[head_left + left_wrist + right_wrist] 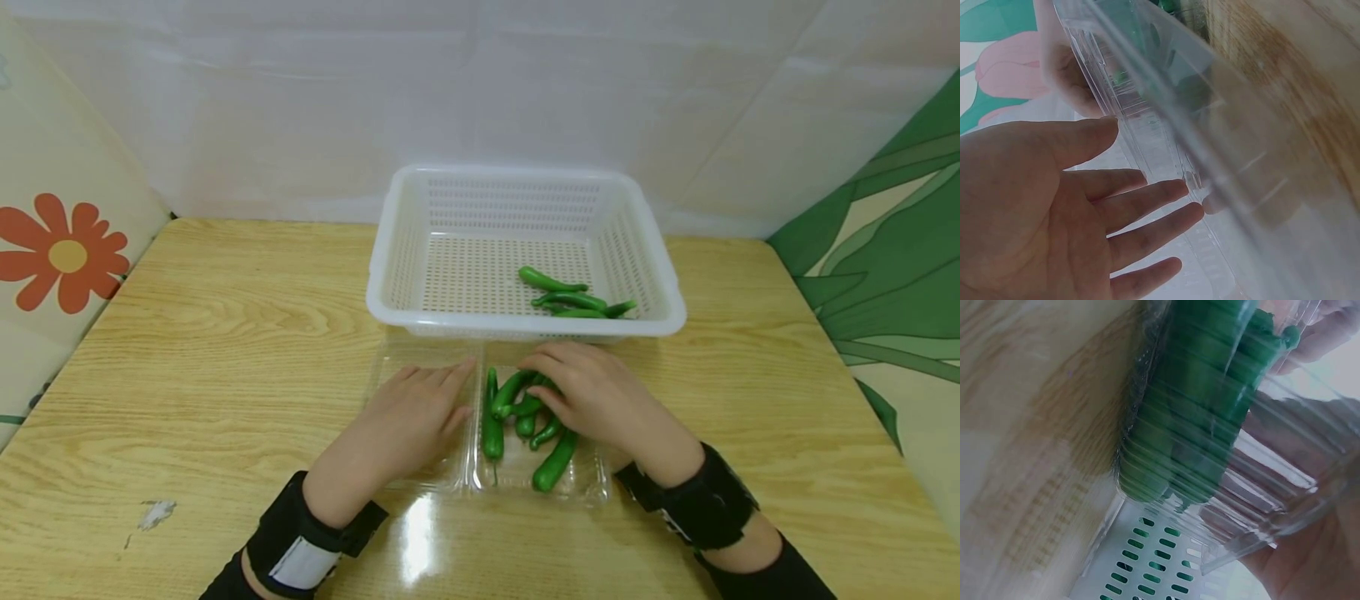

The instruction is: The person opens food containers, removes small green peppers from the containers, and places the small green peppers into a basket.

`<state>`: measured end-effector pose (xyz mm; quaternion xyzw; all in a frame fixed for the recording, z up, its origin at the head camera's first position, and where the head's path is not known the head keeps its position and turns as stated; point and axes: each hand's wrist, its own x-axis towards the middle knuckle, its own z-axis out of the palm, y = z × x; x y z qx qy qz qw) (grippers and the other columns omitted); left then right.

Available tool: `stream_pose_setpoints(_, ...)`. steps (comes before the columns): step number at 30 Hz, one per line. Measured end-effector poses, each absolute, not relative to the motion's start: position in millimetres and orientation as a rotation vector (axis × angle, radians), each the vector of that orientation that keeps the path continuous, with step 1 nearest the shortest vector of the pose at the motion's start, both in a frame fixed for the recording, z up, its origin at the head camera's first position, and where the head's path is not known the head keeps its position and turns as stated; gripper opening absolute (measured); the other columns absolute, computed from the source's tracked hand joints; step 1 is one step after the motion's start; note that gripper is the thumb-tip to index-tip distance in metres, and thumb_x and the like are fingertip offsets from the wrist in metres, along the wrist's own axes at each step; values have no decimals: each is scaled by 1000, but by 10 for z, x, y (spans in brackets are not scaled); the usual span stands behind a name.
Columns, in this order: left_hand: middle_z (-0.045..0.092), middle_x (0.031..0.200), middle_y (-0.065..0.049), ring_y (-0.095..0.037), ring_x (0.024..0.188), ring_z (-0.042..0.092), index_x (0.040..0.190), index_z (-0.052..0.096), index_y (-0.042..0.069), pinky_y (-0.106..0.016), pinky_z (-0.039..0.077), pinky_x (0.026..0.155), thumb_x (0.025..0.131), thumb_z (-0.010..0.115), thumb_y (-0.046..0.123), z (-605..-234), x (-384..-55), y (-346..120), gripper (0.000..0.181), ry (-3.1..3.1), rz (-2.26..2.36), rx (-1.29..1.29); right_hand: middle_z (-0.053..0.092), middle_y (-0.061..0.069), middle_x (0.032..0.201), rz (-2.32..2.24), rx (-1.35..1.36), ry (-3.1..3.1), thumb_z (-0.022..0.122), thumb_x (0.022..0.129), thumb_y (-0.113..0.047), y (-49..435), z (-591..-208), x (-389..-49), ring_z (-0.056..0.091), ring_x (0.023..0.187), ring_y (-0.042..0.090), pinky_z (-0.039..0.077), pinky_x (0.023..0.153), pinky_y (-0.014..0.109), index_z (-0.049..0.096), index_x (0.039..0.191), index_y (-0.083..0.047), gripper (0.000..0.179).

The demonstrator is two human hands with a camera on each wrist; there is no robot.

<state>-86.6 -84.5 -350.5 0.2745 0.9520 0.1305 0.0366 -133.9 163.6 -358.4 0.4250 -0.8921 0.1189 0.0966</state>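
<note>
A clear plastic clamshell box lies unfolded on the table, its lid half on the left. Several green chili peppers lie in the right half, some crossing each other. My right hand reaches over them, fingers and thumb curled round a green pepper at the back of the pile; its palm side is mostly hidden from above. Through the ribbed wall, the right wrist view shows more peppers close up. My left hand rests at the lid half, its fingers spread and straight, holding nothing.
Just behind the box stands a white perforated basket, with several green peppers in its front right part. The wooden table meets a white sheet at the back. Printed fabric hangs along the sides.
</note>
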Motion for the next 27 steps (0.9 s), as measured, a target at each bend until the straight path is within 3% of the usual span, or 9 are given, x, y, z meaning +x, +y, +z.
stream_pose_setpoints(14, 56, 140, -15, -33, 126, 55, 149, 41, 1, -49, 38, 110, 102, 55, 31, -3496, -861, -850, 57, 2919, 399, 842, 69, 6, 111, 400, 1271, -2672, 80, 85, -17, 1615, -3580, -1315, 65, 103, 25, 53, 92, 45, 70, 115, -7, 33)
stream_pose_setpoints(27, 56, 140, -15, -32, 126, 54, 149, 41, 1, -49, 38, 110, 102, 56, 31, -3496, -868, -845, 57, 2914, 403, 829, 69, 1, 109, 485, 1356, -2681, 84, 82, -23, 1600, -3551, -1275, 65, 101, 19, 54, 89, 39, 70, 118, -10, 41)
